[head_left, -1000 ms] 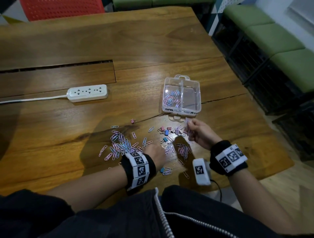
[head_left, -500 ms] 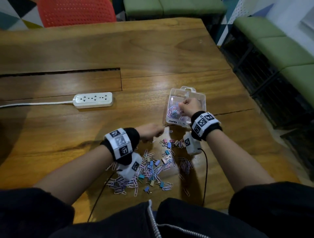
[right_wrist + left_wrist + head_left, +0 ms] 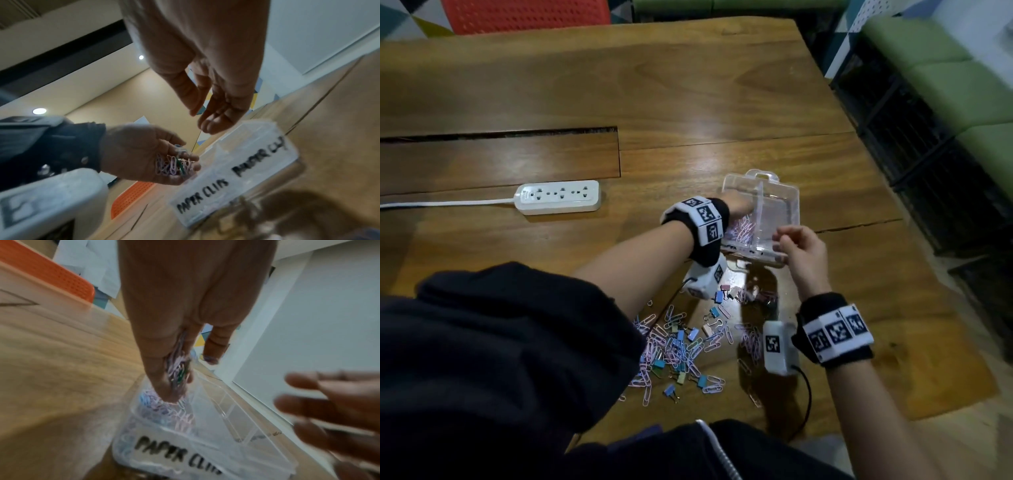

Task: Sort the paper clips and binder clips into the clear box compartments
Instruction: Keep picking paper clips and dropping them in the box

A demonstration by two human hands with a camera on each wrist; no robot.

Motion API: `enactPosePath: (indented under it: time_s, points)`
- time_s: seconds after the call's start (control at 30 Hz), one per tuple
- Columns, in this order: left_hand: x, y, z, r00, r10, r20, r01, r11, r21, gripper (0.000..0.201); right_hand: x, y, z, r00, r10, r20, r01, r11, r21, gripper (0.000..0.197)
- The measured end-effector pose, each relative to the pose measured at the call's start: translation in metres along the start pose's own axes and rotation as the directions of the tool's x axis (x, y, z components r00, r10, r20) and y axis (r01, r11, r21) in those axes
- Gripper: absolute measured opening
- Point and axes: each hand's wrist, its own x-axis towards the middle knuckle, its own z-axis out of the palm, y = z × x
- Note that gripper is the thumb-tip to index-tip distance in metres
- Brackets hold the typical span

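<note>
The person wears a dark top with a white zip (image 3: 717, 448) down the front and sleeves (image 3: 517, 342) pushed up, forearms bare. Each wrist carries a black band (image 3: 828, 334) wrapped in a white strip of square black-and-white coded markers (image 3: 705, 214). Beside each band, on the wrist's underside, sits a white camera block (image 3: 777, 346) bearing one such marker, a thin black cable (image 3: 806, 394) trailing from it. Small metal studs (image 3: 84, 160) show on the left band.

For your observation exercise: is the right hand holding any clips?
No, the right hand hangs open and empty above the clear box.
</note>
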Motion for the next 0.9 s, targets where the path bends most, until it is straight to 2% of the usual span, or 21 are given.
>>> enactPosePath:
  time_s: [0.13,0.23,0.3,0.37,0.4,0.5,0.57,0.63,0.73,0.8,0.9]
  points:
    - [0.007,-0.008,0.007,0.992,0.127,0.005,-0.127,0.988,0.093,0.011,-0.023,0.023,-0.017,0.999,0.032,0.017,-0.029,0.989,-0.143,0.02]
    - [0.007,-0.02,0.007,0.955,0.245,-0.166,-0.226,0.966,0.124,0.014,-0.042,0.038,-0.02,0.997,0.065,0.029,-0.058,0.98,-0.189,0.019]
    - [0.003,-0.026,0.004,0.93,0.279,-0.241,-0.247,0.957,0.155,0.025,-0.052,0.045,-0.02,0.996,0.072,0.043,-0.062,0.978,-0.199,0.018]
    - [-0.003,-0.031,0.0,0.934,0.281,-0.22,-0.26,0.958,0.119,0.012,-0.058,0.049,-0.019,0.996,0.073,0.059,-0.06,0.977,-0.207,0.016]
    - [-0.006,-0.034,-0.003,0.936,0.284,-0.206,-0.27,0.958,0.093,0.011,-0.06,0.05,-0.018,0.995,0.073,0.066,-0.057,0.976,-0.211,0.016]
    - [-0.021,-0.043,-0.012,0.939,0.304,-0.163,-0.303,0.952,0.031,0.023,-0.059,0.053,-0.016,0.997,0.057,0.053,-0.04,0.961,-0.273,0.017]
    - [-0.034,-0.052,-0.024,0.928,0.331,-0.171,-0.319,0.943,0.092,0.023,-0.057,0.056,-0.016,0.999,0.04,0.017,-0.031,0.923,-0.384,0.014]
    - [-0.047,-0.071,-0.043,0.933,0.327,-0.152,-0.278,0.92,0.277,0.026,-0.057,0.06,-0.019,0.999,0.047,-0.026,-0.054,0.842,-0.536,0.015]
    - [-0.064,-0.123,-0.077,0.969,0.197,-0.15,-0.077,0.815,0.575,0.035,-0.056,0.069,-0.019,0.992,0.123,-0.039,-0.118,0.745,-0.656,0.035]
    - [-0.075,-0.157,-0.093,0.977,0.056,-0.204,0.086,0.774,0.627,0.042,-0.056,0.071,-0.014,0.987,0.154,-0.036,-0.139,0.736,-0.663,0.04]
    - [-0.095,-0.186,-0.094,0.985,-0.036,-0.168,0.14,0.736,0.663,0.053,-0.054,0.072,-0.005,0.995,0.098,-0.018,-0.086,0.757,-0.647,0.036]
